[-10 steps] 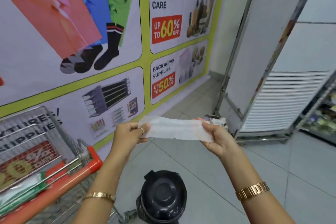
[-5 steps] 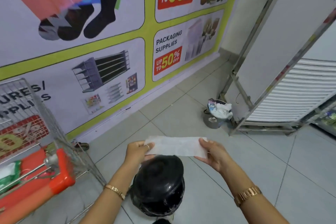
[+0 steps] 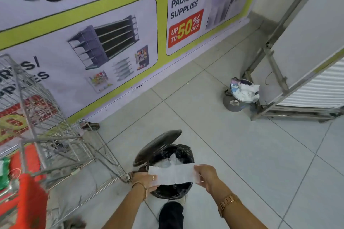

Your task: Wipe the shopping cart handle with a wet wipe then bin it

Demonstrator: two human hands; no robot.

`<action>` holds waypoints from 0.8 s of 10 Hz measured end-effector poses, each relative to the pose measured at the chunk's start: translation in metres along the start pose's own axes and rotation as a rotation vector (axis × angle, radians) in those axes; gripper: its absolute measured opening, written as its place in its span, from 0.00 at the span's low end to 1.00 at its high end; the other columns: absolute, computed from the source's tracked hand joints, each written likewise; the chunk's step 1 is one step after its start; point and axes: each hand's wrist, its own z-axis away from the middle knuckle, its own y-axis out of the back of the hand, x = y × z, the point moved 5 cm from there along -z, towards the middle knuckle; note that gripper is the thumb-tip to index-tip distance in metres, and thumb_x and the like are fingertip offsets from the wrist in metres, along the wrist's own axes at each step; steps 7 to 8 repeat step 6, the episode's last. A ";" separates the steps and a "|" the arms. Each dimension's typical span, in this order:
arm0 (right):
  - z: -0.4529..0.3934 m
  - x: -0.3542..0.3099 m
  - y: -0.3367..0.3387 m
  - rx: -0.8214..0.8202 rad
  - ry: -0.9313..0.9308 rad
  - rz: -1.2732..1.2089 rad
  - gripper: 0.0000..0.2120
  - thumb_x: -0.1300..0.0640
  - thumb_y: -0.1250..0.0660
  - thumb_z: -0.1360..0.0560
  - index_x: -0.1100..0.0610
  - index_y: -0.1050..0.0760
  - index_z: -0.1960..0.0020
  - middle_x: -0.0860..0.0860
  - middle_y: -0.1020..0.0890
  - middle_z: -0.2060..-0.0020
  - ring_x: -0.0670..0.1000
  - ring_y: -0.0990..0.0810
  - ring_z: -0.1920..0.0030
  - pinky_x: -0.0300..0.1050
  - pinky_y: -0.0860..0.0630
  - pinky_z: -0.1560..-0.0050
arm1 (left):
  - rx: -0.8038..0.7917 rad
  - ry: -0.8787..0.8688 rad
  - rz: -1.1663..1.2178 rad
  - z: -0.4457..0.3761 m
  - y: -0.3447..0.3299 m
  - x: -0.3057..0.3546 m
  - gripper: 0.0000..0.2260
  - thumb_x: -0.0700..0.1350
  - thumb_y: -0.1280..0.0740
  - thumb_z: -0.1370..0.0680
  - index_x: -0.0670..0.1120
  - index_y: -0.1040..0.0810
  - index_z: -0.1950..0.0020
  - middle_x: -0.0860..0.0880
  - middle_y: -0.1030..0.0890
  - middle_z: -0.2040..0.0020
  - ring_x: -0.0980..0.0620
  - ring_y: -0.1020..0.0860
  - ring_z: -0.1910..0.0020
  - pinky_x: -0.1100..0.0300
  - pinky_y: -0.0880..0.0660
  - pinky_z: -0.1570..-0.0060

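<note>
Bin lid (image 3: 158,147) now open; left hand (image 3: 147,180) and right hand (image 3: 206,174) pinch wipe (image 3: 173,174) over bin (image 3: 173,188).

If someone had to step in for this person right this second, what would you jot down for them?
Left hand: pinching the left end of the wet wipe.
Right hand: pinching its right end, so the wipe is stretched flat between both hands.
The wipe sits directly over the black pedal bin, whose lid is up; white waste already lies inside on the black liner.
The shopping cart stands to the left, its orange handle untouched by either hand.
Whether the handle has been wiped cannot be told from this view.
Left: let go so the wipe drops into the bin, then let the lid close.
</note>
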 end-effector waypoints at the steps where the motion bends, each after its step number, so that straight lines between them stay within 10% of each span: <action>1: -0.008 0.005 -0.010 -0.006 -0.025 0.013 0.05 0.67 0.37 0.26 0.64 0.25 0.59 0.61 0.24 0.56 0.58 0.26 0.56 0.45 0.28 0.65 | 0.021 0.019 -0.008 -0.013 -0.004 -0.002 0.15 0.29 0.37 0.26 0.33 0.30 0.40 0.34 0.29 0.34 0.39 0.28 0.49 0.46 0.26 0.52; 4: 0.016 0.001 -0.019 -0.127 -0.024 -0.036 0.23 0.51 0.52 0.18 0.64 0.40 0.29 0.58 0.38 0.28 0.56 0.41 0.28 0.47 0.43 0.31 | -0.072 -0.091 -0.267 -0.032 -0.009 0.002 0.29 0.36 0.36 0.25 0.40 0.43 0.26 0.41 0.36 0.27 0.42 0.34 0.30 0.51 0.38 0.30; 8: 0.032 -0.013 -0.010 -0.144 0.073 -0.101 0.30 0.41 0.56 0.21 0.57 0.49 0.26 0.54 0.47 0.24 0.51 0.50 0.25 0.50 0.55 0.27 | 0.024 -0.356 -0.579 -0.005 -0.004 0.023 0.30 0.40 0.37 0.25 0.45 0.45 0.25 0.39 0.32 0.30 0.41 0.30 0.34 0.53 0.32 0.34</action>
